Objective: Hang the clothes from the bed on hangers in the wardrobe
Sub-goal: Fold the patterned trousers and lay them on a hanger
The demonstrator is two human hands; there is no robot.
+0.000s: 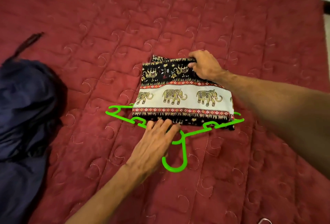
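Cloth [182, 95] with an elephant print is lying folded on the red bed [232, 27], and it is lying across the green hanger [184, 145]; its long axis is running left to right, the same way as the hanger bar, while the hook is pointing toward the person; the near edge of the cloth is covering the bar, so only the two ends of the bar and the neck with the hook are showing. The left hand [157, 141] is resting flat on the hanger neck, fingers held together and stretched forward, and their tips are touching the near edge of the cloth; it is pressing, not gripping, as far as I can judge. The right hand [205, 66] is reaching over the cloth to its far edge and is pinching that edge, thumb on top and fingers curled around the fabric. So the far edge is lying away from the person, beyond the bar, and I judge that the coming move is depending on this: the right hand is the one at that edge, and the left hand is nearer to the hook; a dark blue garment [25, 102] is waiting well apart at the left side of the bed.
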